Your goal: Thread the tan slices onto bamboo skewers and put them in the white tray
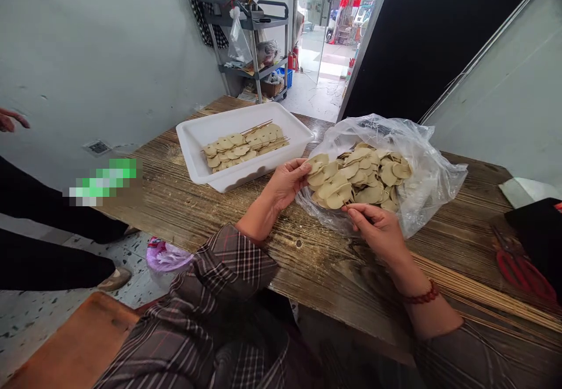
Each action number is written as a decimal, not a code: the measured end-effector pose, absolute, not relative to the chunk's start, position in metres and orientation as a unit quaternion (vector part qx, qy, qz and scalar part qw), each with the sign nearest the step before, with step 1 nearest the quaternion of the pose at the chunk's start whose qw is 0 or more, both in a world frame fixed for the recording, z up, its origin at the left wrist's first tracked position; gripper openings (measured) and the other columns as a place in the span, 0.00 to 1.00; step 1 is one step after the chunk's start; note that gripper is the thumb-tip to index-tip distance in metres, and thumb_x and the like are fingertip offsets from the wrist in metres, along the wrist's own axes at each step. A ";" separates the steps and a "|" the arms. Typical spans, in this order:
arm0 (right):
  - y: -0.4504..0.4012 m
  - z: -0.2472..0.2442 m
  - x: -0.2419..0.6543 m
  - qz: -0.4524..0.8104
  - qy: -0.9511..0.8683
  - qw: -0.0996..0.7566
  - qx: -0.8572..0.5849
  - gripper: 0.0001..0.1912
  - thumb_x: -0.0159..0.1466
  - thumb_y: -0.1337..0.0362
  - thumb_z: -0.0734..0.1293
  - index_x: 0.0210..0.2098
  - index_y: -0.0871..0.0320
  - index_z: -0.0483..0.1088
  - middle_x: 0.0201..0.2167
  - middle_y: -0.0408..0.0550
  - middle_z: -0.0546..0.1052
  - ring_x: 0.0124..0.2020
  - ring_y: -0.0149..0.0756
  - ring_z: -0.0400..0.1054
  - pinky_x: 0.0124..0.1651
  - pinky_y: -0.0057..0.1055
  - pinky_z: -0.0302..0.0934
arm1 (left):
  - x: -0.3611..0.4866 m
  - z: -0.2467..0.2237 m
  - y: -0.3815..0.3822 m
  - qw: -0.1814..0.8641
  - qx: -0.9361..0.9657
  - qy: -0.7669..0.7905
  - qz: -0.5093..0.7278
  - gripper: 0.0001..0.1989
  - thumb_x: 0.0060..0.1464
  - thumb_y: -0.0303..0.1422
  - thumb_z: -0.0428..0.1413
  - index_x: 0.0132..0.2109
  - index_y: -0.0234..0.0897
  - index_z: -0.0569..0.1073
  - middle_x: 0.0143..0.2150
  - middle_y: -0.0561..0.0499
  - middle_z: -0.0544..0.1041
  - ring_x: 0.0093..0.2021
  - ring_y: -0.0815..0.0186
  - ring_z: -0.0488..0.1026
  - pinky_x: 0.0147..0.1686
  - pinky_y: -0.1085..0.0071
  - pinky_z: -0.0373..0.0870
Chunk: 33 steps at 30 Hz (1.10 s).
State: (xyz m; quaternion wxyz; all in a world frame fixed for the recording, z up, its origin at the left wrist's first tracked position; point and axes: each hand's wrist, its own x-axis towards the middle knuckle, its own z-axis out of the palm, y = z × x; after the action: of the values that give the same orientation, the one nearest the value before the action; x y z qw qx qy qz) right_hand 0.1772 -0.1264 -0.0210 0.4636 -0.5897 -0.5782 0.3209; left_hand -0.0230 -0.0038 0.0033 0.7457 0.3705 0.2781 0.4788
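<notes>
Skewering step, apparently: left hand (287, 185) pinching tan slices (336, 194), right hand (375, 228) gripping thin stick (346, 205), at plastic bag (424, 201) by table's (246, 208) far edge; next push likely needs holes aligned.

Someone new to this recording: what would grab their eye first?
Probably the pile of pale, flat discs in an open clear plastic bag on the wooden table. At its near-left edge, the left hand holds some discs while the right hand pinches a thin stick. Beyond, to the left, sits a white tray of skewered discs.
</notes>
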 end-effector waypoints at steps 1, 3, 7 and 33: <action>-0.127 -0.021 0.177 0.325 -0.576 0.464 -0.589 0.18 0.62 0.52 0.67 0.39 0.60 0.79 0.21 0.45 0.75 0.21 0.30 0.64 0.22 0.26 0.54 | -0.023 0.003 -0.004 0.744 0.371 0.279 0.480 0.20 0.34 0.33 0.71 0.35 0.31 0.75 0.31 0.52 0.77 0.30 0.72 0.73 0.31 0.76 0.70; -0.127 -0.020 0.176 0.337 -0.570 0.469 -0.584 0.17 0.62 0.52 0.67 0.38 0.60 0.79 0.21 0.45 0.75 0.21 0.29 0.63 0.22 0.26 0.53 | -0.022 0.003 -0.004 0.736 0.373 0.285 0.487 0.20 0.33 0.32 0.71 0.35 0.31 0.75 0.30 0.53 0.77 0.28 0.73 0.72 0.30 0.76 0.69; -0.128 -0.018 0.174 0.359 -0.557 0.480 -0.574 0.17 0.61 0.53 0.68 0.37 0.61 0.79 0.19 0.43 0.73 0.19 0.28 0.61 0.21 0.25 0.52 | -0.020 0.002 -0.005 0.698 0.391 0.310 0.515 0.17 0.36 0.31 0.70 0.34 0.32 0.74 0.26 0.55 0.75 0.24 0.74 0.69 0.25 0.77 0.66; -0.129 -0.024 0.171 0.198 -0.669 0.425 -0.577 0.14 0.65 0.58 0.64 0.39 0.58 0.79 0.27 0.48 0.80 0.26 0.36 0.72 0.34 0.33 0.66 | -0.011 0.011 -0.019 0.774 0.335 0.208 0.496 0.12 0.56 0.31 0.59 0.46 0.30 0.77 0.41 0.43 0.82 0.44 0.63 0.79 0.49 0.68 0.74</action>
State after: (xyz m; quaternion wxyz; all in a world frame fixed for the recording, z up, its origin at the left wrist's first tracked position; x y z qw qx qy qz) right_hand 0.1714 -0.1293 -0.0245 0.4252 -0.5771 -0.6686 0.1978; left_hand -0.0113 -0.0190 0.0110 0.7736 0.3355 0.2084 0.4955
